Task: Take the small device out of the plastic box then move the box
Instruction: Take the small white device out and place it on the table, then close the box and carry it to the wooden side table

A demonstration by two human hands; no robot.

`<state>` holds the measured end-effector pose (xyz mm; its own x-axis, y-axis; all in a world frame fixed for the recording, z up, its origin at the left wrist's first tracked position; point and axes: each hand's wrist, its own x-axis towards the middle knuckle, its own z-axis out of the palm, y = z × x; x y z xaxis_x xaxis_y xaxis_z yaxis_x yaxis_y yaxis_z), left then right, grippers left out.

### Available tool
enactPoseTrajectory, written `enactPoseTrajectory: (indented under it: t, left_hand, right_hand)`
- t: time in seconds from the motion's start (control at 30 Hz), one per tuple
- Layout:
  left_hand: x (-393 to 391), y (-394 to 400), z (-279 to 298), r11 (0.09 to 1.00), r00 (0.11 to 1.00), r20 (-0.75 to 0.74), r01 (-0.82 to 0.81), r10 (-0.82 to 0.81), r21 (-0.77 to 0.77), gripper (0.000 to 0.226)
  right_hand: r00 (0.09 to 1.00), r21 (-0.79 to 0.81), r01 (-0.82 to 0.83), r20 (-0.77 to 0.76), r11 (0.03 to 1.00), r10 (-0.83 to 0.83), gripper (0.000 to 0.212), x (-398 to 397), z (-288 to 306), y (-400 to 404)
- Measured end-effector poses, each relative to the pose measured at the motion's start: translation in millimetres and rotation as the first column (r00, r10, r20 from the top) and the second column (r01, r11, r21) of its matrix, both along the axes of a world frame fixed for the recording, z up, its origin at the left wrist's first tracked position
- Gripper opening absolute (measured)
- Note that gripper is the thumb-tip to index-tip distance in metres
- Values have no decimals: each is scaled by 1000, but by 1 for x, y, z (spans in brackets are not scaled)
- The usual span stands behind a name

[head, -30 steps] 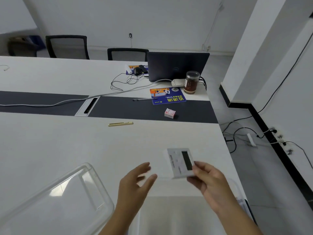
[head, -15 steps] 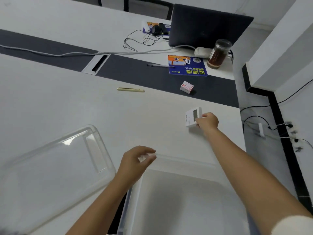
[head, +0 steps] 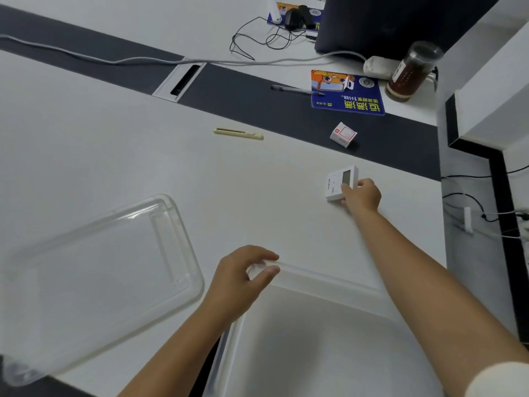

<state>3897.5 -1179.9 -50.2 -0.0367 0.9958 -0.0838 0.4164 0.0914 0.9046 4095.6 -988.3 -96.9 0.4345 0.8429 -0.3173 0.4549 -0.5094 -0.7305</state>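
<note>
The small white device [head: 338, 182] with a grey screen lies on the white table, far right. My right hand [head: 363, 195] is stretched out to it, fingers still touching its near right edge. The clear plastic box [head: 315, 282] stands open at the bottom centre, its inside bare. My left hand [head: 243, 277] pinches the box's far left corner rim between thumb and fingers. The box's clear lid [head: 94, 270] lies flat on the table to the left.
A beige pen [head: 239, 134] and a small white and red carton [head: 343, 135] lie further back. Behind them are a blue card [head: 347, 94], a black pen, a brown jar [head: 409, 73], a laptop [head: 400, 21] and cables. The table edge runs down the right side.
My right hand carried the device from above the box out to the far right and set it on the table. My left hand closed on the box's corner rim. The camera tilted down.
</note>
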Motion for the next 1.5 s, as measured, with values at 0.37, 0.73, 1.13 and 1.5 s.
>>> enactPoseTrajectory:
  t: [0.37,0.73,1.13,1.5]
  left_hand:
    - [0,1,0,1000,1000,-2,24,-24,16,28]
    - [-116,-70,-29,772,759,-183,-636,625,-5,39]
    - [-252,-143,-74,362,510,-412,-848,755,-388,54]
    - [-257,-122,-12,484,510,-219,-860,832,-162,40]
  right_hand:
    - [999,-89,-14,-41,996,11,40,-1,10,-10]
    - [549,-222,-772,239,595,801,41,-158,71,-111]
    - [579,-432,-629,294,646,760,56,-306,-5,-166]
    - [826,85,-542,238,836,511,36,-267,84,-142]
